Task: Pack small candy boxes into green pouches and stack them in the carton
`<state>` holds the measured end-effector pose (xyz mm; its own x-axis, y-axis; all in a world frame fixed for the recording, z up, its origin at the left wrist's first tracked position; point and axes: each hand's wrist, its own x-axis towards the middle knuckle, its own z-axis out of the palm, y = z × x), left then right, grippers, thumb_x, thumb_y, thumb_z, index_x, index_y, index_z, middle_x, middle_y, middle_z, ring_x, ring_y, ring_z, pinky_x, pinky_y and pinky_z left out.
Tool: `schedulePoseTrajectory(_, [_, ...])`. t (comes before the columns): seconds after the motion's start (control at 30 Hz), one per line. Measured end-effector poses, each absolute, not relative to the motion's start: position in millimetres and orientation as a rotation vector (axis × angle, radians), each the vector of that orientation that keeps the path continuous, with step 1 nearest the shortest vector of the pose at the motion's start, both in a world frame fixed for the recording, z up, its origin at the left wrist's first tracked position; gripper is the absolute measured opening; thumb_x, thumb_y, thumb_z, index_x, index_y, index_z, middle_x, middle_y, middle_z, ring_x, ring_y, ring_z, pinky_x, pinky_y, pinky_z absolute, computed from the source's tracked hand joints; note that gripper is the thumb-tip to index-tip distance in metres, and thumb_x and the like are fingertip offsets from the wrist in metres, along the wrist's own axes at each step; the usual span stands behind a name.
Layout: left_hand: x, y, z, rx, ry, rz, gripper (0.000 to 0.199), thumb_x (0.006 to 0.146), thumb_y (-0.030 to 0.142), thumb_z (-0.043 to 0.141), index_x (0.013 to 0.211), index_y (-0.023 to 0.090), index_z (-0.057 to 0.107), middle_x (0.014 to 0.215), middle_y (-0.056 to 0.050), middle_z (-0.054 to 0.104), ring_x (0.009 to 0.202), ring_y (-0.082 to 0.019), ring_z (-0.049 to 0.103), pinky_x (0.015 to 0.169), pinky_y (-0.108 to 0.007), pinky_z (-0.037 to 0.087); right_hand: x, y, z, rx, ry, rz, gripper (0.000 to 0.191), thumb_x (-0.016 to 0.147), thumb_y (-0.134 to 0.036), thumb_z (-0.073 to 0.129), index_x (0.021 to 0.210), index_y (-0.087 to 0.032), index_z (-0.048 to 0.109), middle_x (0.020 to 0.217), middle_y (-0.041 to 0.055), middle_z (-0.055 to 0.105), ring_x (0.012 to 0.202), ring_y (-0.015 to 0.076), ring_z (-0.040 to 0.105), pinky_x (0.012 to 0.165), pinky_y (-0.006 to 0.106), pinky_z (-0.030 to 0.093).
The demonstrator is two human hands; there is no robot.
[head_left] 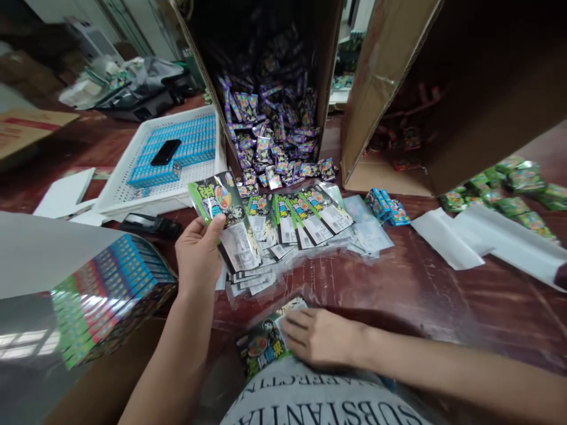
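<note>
Head view: grips a flat, glossy rectangular pouch in the left hand, thumb over the printed face at its left edge, in front of the cardboard box; extends above, below and right of the thumb. Lays the right hand across a slick lower pouch, farther in front of the box; cannot tell whether gripping it. Shows fanned clear-edged pouches just before the box, crinkly purple packets inside and spilling out, and, left of it, a perforated white plastic basket bearing small blue cartons under a smooth black phone.
</note>
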<state>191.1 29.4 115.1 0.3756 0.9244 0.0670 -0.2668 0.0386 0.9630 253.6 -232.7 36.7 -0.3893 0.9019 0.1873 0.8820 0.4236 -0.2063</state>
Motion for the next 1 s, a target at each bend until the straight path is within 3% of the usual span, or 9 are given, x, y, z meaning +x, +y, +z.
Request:
schedulePoseTrajectory(0.07, [182.9, 28.2, 117.3, 1.168, 0.738, 1.035, 0.036, 0.064, 0.032, 0.092, 0.092, 0.017, 0.074, 0.088, -0.002, 0.078, 0.074, -0.014, 0.072, 0.078, -0.027, 0.059, 269.2, -232.4, 59.6, -1.429, -2.404, 0.009, 0.028, 0.101, -0.016, 0.047, 0.118, -0.012, 0.069, 0.124, 0.0149, 0.073, 0.115, 0.0222, 0.069, 0.096, 0.039, 0.059])
schedulePoseTrajectory(0.13, [173.7, 26.1, 120.1, 1.156, 0.747, 1.016, 0.036, 0.065, 0.032, 0.091, 0.093, 0.017, 0.075, 0.091, -0.002, 0.079, 0.076, -0.014, 0.072, 0.08, -0.028, 0.059, 299.3, -228.0, 81.1, -1.382, -2.378, -0.105, 0.03, 0.1, -0.015, 0.049, 0.123, -0.012, 0.067, 0.129, 0.0145, 0.071, 0.119, 0.0242, 0.067, 0.105, 0.045, 0.055])
schedulePoseTrajectory(0.23, [164.9, 17.7, 120.9, 1.145, 0.756, 0.952, 0.036, 0.067, 0.035, 0.09, 0.095, 0.018, 0.074, 0.095, -0.003, 0.079, 0.08, -0.016, 0.073, 0.08, -0.029, 0.059, 357.0, -211.1, 101.7, -1.535, -2.237, -0.135, 0.036, 0.1, -0.015, 0.05, 0.131, -0.025, 0.063, 0.143, 0.006, 0.061, 0.139, 0.0244, 0.052, 0.121, 0.055, 0.035])
schedulePoseTrajectory(0.33, [168.4, -0.8, 111.8, 1.147, 0.731, 0.832, 0.034, 0.072, 0.037, 0.087, 0.098, 0.018, 0.074, 0.097, -0.004, 0.079, 0.081, -0.017, 0.073, 0.078, -0.028, 0.058, 386.5, -193.4, 104.9, -1.761, -1.902, 0.029, 0.044, 0.098, -0.024, 0.056, 0.141, -0.031, 0.055, 0.157, 0.0045, 0.046, 0.149, 0.0276, 0.036, 0.125, 0.059, 0.021])
schedulePoseTrajectory(0.4, [176.7, -18.9, 99.6, 1.158, 0.707, 0.736, 0.031, 0.077, 0.038, 0.083, 0.1, 0.018, 0.072, 0.097, -0.004, 0.079, 0.081, -0.016, 0.072, 0.076, -0.027, 0.057, 376.3, -187.8, 99.0, -1.793, -1.526, 0.163, 0.051, 0.101, -0.034, 0.053, 0.15, -0.028, 0.044, 0.158, 0.0099, 0.045, 0.146, 0.0294, 0.042, 0.119, 0.06, 0.034])
schedulePoseTrajectory(0.5, [192.1, -50.0, 77.6, 1.209, 0.685, 0.66, 0.028, 0.085, 0.04, 0.075, 0.103, 0.019, 0.07, 0.099, -0.004, 0.077, 0.084, -0.017, 0.071, 0.078, -0.029, 0.056, 333.2, -186.7, 80.9, -1.761, -1.057, 0.396, 0.046, 0.106, -0.042, 0.038, 0.147, -0.023, 0.042, 0.132, 0.0132, 0.068, 0.112, 0.0251, 0.07, 0.094, 0.047, 0.059])
schedulePoseTrajectory(0.6, [204.3, -75.8, 56.4, 1.357, 0.707, 0.63, 0.026, 0.092, 0.043, 0.065, 0.104, 0.02, 0.066, 0.1, -0.004, 0.075, 0.089, -0.019, 0.069, 0.081, -0.031, 0.055, 298.3, -190.0, 55.0, -1.894, -0.835, 0.343, 0.041, 0.102, -0.046, 0.045, 0.132, -0.019, 0.053, 0.112, 0.0122, 0.075, 0.097, 0.026, 0.074, 0.084, 0.041, 0.061])
schedulePoseTrajectory(0.8, [211.2, -97.6, 20.2, 1.802, 0.759, 0.401, 0.029, 0.098, 0.052, 0.051, 0.095, 0.024, 0.058, 0.083, -0.004, 0.071, 0.074, -0.021, 0.066, 0.069, -0.033, 0.05, 296.1, -205.6, 5.4, -2.126, -0.591, 0.088, 0.033, 0.101, -0.048, 0.039, 0.109, -0.022, 0.058, 0.092, 0.0117, 0.075, 0.077, 0.0277, 0.074, 0.064, 0.036, 0.057])
schedulePoseTrajectory(1.0, [210.9, -63.2, 38.6, 2.037, 0.467, 0.336, 0.033, 0.096, 0.052, 0.056, 0.117, 0.026, 0.062, 0.102, -0.008, 0.074, 0.093, -0.026, 0.07, 0.082, -0.039, 0.054, 297.8, -243.7, -3.5, -2.27, -0.426, 0.083, 0.034, 0.098, -0.056, 0.04, 0.095, -0.026, 0.056, 0.08, 0.0085, 0.073, 0.069, 0.0284, 0.072, 0.059, 0.036, 0.055])
